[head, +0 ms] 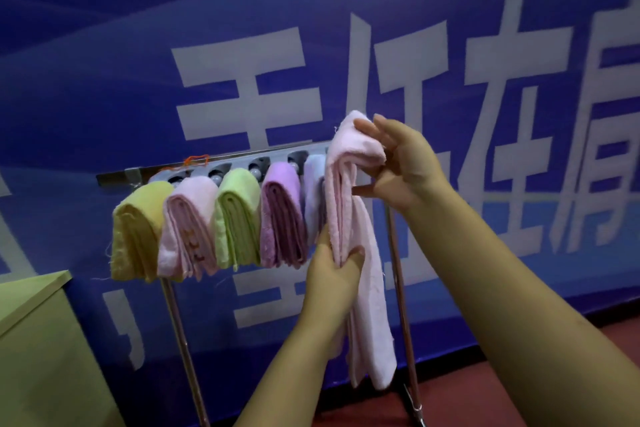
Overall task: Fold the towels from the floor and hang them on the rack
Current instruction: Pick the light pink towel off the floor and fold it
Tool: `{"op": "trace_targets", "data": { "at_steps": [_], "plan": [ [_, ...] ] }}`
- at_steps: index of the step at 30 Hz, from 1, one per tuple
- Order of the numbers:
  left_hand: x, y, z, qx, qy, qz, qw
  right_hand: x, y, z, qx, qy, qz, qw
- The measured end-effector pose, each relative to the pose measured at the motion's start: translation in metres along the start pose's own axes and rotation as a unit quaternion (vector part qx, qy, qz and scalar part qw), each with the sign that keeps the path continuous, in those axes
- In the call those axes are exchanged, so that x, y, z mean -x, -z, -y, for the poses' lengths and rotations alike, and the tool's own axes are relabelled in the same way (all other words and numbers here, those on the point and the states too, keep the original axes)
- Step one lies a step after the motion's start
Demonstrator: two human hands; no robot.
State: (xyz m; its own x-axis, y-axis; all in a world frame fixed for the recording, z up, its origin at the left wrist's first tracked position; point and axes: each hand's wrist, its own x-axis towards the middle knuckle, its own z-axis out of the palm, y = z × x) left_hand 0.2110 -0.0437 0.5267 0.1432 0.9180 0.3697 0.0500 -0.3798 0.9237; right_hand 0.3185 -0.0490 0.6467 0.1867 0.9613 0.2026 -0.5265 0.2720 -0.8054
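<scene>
The right forearm, nearest the lens, is seen rising from the lower right to the right hand, whose fingertips and thumb are pinched on the folded top of the pale pink towel at the right end of the rack. The left hand is closed on the same towel lower down, thumb in front, fingers behind, gripping the hanging layers. The towel's long axis is noted as near vertical: its fold is up at the right hand's grip, level with the rack bar or slightly above it, its free ends hanging well below the left hand. Whether the fold is already seated in a slot cannot be told. Just to its left a white towel is hung, then purple, green, pink and yellow towels. Judgement: the seating move depends on the fold being carried toward the bar, directly behind the upper grip; the right hand is the nearer.
</scene>
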Motion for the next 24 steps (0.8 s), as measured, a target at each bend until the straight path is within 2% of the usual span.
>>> {"op": "trace_targets", "data": {
  "at_steps": [8,11,16,20,24],
  "plan": [
    [-0.044,-0.064,-0.018,-0.016,-0.024,0.05,0.998,-0.042,0.041,0.049,-0.06,0.033,-0.007,0.998],
    [-0.063,-0.084,-0.02,-0.025,-0.018,0.043,0.999,-0.065,0.051,0.054,-0.078,0.04,-0.005,0.996],
    [-0.091,-0.088,-0.021,-0.012,-0.034,-0.047,0.998,-0.104,0.046,0.052,-0.127,0.022,0.036,0.991],
    [-0.108,-0.074,-0.014,-0.083,-0.073,-0.154,0.982,-0.133,0.027,0.048,-0.136,-0.009,0.069,0.988],
    [-0.123,-0.066,-0.023,-0.11,-0.102,-0.202,0.968,-0.154,0.014,0.046,-0.15,-0.012,0.094,0.984]
  ]
}}
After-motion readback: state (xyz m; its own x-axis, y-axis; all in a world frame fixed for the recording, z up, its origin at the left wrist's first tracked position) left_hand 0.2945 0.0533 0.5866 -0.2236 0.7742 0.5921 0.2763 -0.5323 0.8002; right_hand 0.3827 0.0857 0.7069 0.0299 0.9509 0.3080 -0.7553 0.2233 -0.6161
